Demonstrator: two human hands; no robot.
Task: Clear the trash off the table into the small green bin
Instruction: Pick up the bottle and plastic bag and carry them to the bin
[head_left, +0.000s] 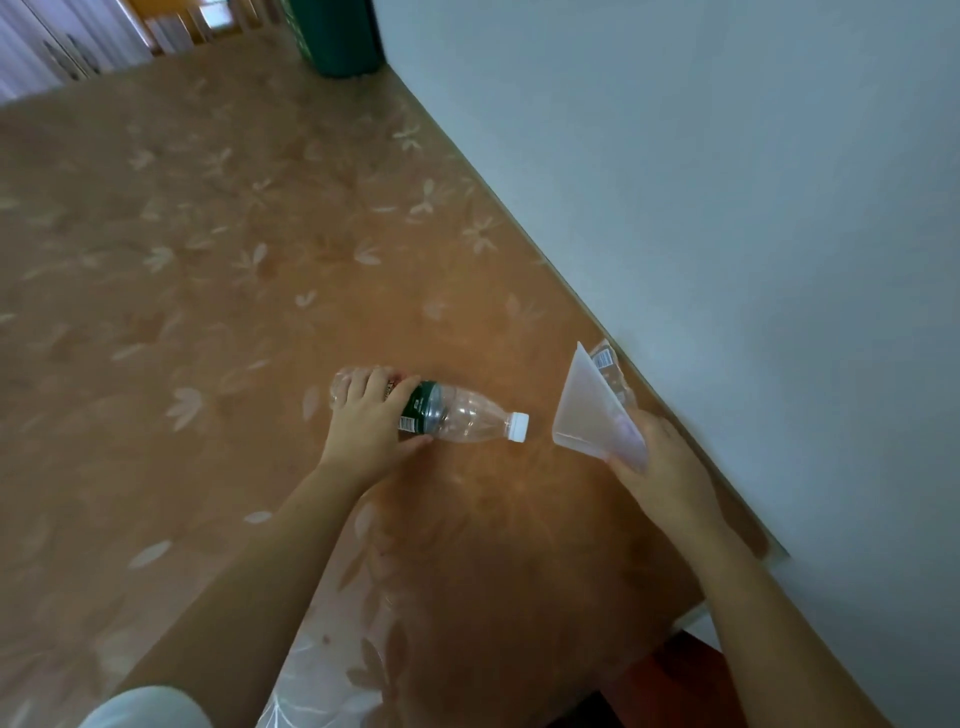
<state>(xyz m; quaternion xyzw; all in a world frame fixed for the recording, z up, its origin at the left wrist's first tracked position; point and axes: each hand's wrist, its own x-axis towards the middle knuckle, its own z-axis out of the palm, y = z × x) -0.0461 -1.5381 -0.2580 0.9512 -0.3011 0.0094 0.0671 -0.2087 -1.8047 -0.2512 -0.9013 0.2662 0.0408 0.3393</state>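
A white sleeve (145, 706) sits at the bottom edge. The left hand (371, 421) grips a clear plastic bottle (467, 413) lying on the flower-patterned table (208, 260). The right hand (660, 462) holds a clear plastic cup (587, 410), tilted, beside the wall (727, 208). The green bin (337, 36) stands at the table's far end, well apart.

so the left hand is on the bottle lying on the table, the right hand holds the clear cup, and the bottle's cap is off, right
Not quite: the cap is on. The head view shows the white cap screwed onto the bottle. The rest holds: the left hand grips the bottle lying on the table, and the right hand holds the clear cup.
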